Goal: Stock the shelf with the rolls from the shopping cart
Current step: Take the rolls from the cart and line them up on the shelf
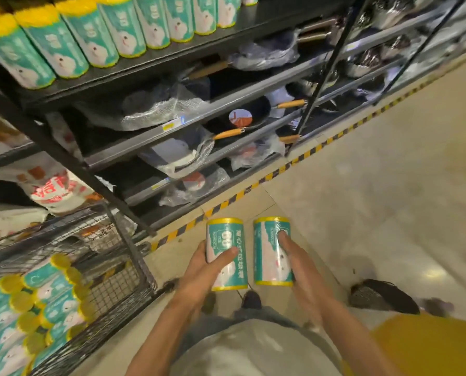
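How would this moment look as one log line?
left hand: grips left roll | right hand: grips right roll | shelf row: partly stocked | cart: rolls remain

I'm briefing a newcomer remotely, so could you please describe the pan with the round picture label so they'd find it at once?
Start at the black shelving unit and find the top shelf's row of teal rolls. Two shelves below lies a dark pan with a pale wooden handle. Unlike its plastic-wrapped neighbours, it is bare and carries a round picture label.

The left hand grips one teal roll with yellow ends, upright. Just beside it, not touching, the right hand grips a second roll. More rolls lie piled in the wire shopping cart, and a row of rolls stands on the shelf above.
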